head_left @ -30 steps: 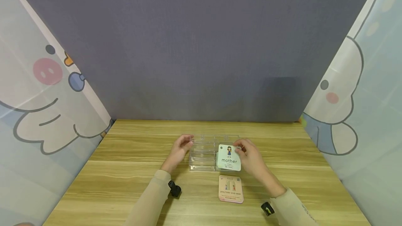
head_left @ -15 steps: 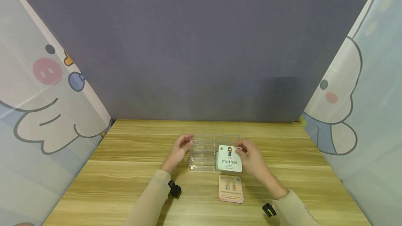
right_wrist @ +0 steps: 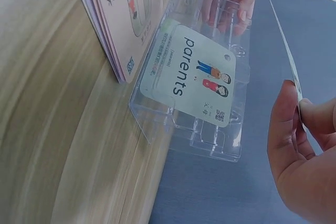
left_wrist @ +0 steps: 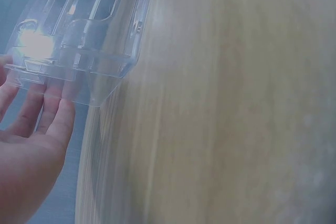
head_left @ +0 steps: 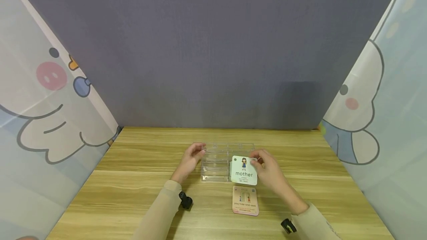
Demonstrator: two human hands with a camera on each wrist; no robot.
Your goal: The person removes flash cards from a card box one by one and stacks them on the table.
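My left hand rests at the left end of a clear plastic compartment box; in the left wrist view its straight fingers lie against the box wall. My right hand pinches a white "mother" card by its right edge, over the box's right half. Seen edge-on in the right wrist view, that card sits between thumb and fingers. A "parents" card lies flat in the box. A stack of cards topped "play hide-and-seek" lies just in front of the box.
Everything sits on a wooden table. A grey backdrop stands behind it, with cartoon-printed curtains on both sides. A small black wrist camera shows on each sleeve.
My right hand has brought the "mother" card a little lower and nearer to me over the box. The left hand and the box have stayed put.
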